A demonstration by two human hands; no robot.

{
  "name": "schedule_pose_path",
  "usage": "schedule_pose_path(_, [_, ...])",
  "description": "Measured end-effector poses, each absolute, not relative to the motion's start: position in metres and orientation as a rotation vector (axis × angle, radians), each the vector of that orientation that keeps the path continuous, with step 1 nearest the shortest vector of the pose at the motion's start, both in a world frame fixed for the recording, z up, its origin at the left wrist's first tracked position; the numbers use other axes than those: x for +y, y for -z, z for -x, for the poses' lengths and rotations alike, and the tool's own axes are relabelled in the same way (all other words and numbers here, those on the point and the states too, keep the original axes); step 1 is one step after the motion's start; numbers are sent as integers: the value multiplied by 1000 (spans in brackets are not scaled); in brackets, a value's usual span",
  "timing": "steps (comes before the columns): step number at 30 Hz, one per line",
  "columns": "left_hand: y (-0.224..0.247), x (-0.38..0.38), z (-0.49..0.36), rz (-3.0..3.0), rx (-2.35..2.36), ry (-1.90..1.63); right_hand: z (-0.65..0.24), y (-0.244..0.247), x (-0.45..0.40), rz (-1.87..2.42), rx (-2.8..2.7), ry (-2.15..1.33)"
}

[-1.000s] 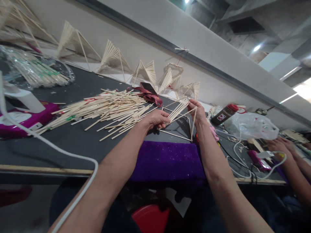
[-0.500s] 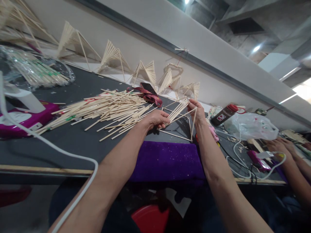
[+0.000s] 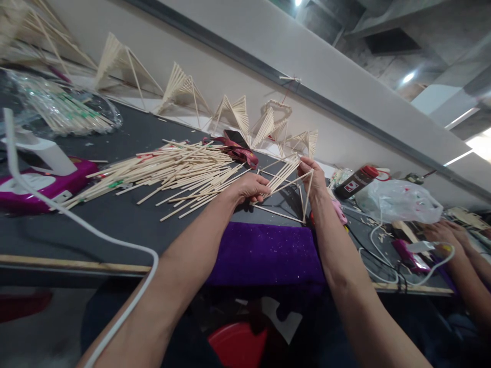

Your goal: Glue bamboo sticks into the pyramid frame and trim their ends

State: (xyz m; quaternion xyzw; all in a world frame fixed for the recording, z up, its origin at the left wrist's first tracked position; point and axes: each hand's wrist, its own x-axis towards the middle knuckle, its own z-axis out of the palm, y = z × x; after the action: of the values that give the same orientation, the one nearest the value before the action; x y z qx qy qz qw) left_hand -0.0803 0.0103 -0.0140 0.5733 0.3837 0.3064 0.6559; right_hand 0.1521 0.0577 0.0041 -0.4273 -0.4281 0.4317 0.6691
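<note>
Both hands are on a stick frame (image 3: 284, 174) of thin pale wooden sticks, several of them lying side by side across its top. My left hand (image 3: 253, 187) pinches the near left ends of these sticks. At their far right ends, my right hand (image 3: 313, 175) has its fingers closed beside the frame's upper corner. The frame's lower sticks rest on the dark table in front of a purple cloth (image 3: 268, 253). To the left of my left hand spreads a heap of loose wooden sticks (image 3: 192, 171).
Finished-looking twisted stick models (image 3: 182, 92) line the wall. A dark bottle with a red cap (image 3: 355, 183) and a plastic bag (image 3: 402, 199) stand right. A purple-and-white device (image 3: 49, 179) with a white cable sits left. Another person's hands (image 3: 441, 234) are at far right.
The whole view has shifted slightly, so things appear a little further right. Both hands keep the same hold on the stick frame.
</note>
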Motion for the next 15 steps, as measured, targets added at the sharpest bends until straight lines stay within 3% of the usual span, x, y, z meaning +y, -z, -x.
schedule_pose_path(15, [13, 9, 80, -1333, 854, -663, -152, -3, 55, 994, -1006, -954])
